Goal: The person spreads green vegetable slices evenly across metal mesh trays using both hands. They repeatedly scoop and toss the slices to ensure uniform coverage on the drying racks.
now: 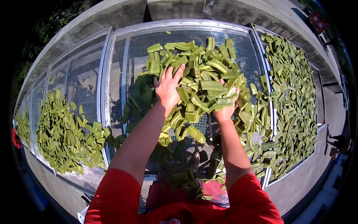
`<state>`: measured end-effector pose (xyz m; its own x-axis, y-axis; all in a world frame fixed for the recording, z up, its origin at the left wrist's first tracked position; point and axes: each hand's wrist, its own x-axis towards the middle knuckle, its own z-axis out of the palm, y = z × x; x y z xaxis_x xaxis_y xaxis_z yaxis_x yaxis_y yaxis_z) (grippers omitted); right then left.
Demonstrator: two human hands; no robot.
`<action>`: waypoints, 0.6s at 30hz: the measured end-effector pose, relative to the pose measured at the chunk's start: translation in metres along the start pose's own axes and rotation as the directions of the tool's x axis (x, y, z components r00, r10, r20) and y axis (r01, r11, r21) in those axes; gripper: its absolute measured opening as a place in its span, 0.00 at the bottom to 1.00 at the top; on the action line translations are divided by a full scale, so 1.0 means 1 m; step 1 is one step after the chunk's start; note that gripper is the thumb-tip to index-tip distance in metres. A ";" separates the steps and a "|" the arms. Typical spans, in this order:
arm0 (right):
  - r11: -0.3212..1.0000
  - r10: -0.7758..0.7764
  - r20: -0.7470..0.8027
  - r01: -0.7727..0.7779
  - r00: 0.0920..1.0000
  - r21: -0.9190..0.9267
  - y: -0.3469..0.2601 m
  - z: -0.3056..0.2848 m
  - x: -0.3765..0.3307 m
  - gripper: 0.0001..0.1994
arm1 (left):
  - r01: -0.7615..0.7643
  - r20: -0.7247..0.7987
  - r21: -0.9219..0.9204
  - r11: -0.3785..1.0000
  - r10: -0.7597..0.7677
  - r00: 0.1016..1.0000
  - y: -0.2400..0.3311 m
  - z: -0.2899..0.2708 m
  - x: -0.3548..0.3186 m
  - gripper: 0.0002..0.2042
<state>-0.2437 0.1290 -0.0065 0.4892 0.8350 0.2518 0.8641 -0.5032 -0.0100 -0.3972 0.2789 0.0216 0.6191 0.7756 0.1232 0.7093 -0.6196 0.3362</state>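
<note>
A heap of cut green pieces (212,85), thick and flat like strips of rind or leaf, lies on the middle mesh rack (119,74). My left hand (168,89) rests on the left side of the heap, its fingers spread over the pieces and nothing gripped. On the heap's right side, my right hand (226,112) is pushed in among the pieces and cupped around some of them. Strips cover its palm and part of its fingers. Looser pieces lie scattered below the heap, between my forearms.
To the left, another mesh panel carries a pile of the same pieces (69,134). A panel on the right is thickly spread with more (292,108). Raised metal frame bars (265,108) divide the panels. Behind the rack runs a concrete wall (175,11).
</note>
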 end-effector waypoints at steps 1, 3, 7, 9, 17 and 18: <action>0.994 0.033 -0.077 -0.025 0.997 0.104 0.003 -0.005 0.023 0.33 | 0.034 0.017 0.088 0.996 -0.035 0.999 -0.009 0.001 0.026 0.39; 0.938 0.245 0.073 -0.255 0.967 0.234 0.014 -0.001 0.060 0.33 | 0.059 0.040 0.206 0.977 -0.069 0.997 -0.031 0.005 0.058 0.39; 0.954 0.265 0.043 -0.269 0.963 0.132 0.059 0.032 0.122 0.36 | 0.181 0.108 0.162 0.970 -0.199 0.974 -0.068 -0.009 0.070 0.38; 0.941 0.311 0.170 -0.329 0.935 0.086 0.060 0.009 0.148 0.41 | 0.292 0.024 0.161 0.943 -0.300 0.954 -0.112 -0.028 0.046 0.39; 0.961 0.242 0.539 -0.278 0.807 -0.016 0.128 -0.012 0.168 0.42 | 0.059 0.270 0.492 0.869 -0.217 0.938 -0.206 -0.093 -0.092 0.36; 0.978 0.178 0.459 -0.207 0.870 0.014 0.118 -0.016 0.156 0.43 | 0.036 0.301 0.516 0.856 -0.220 0.928 -0.211 -0.098 -0.105 0.36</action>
<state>-0.0672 0.1959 0.0473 0.6338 0.7395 -0.2268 0.7457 -0.6621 -0.0750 -0.6445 0.3400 0.0293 0.5194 0.8200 -0.2405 0.8033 -0.5645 -0.1898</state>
